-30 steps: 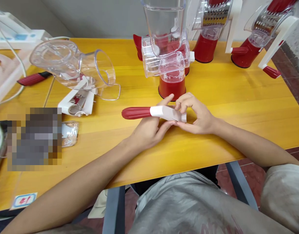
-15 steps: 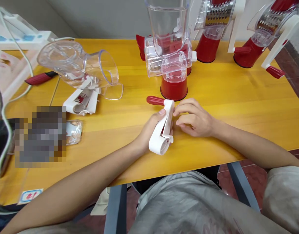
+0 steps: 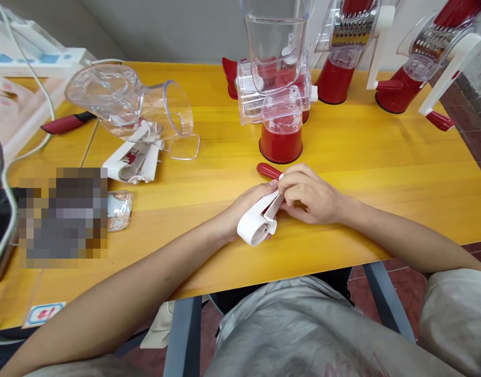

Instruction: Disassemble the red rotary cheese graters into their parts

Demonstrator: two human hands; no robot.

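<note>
My left hand (image 3: 240, 210) is wrapped around a white crank handle (image 3: 248, 229) with a red grip (image 3: 267, 170), above the table's front part. The crank's rounded hub end points toward me, and its red grip lies at the far end. The closed fingers of my right hand (image 3: 314, 196) pinch the crank near the grip; the fingertips are partly hidden. Just beyond stands a drum grater with a red base (image 3: 281, 145), a clear drum housing (image 3: 250, 97) and a tall clear hopper (image 3: 275, 44). No crank shows on its white shaft stub (image 3: 314, 93).
Two graters with cranks fitted, one with a red base (image 3: 334, 78), one with another red base (image 3: 395, 91), stand back right. At left lie a clear grater housing (image 3: 152, 107), white crank parts (image 3: 134, 159), a red-and-black handle (image 3: 67, 123), cables and a power strip (image 3: 47, 60).
My right hand has moved left and closed its fingers on the crank near its red grip. The crank has tilted, its grip end swinging to the right.
</note>
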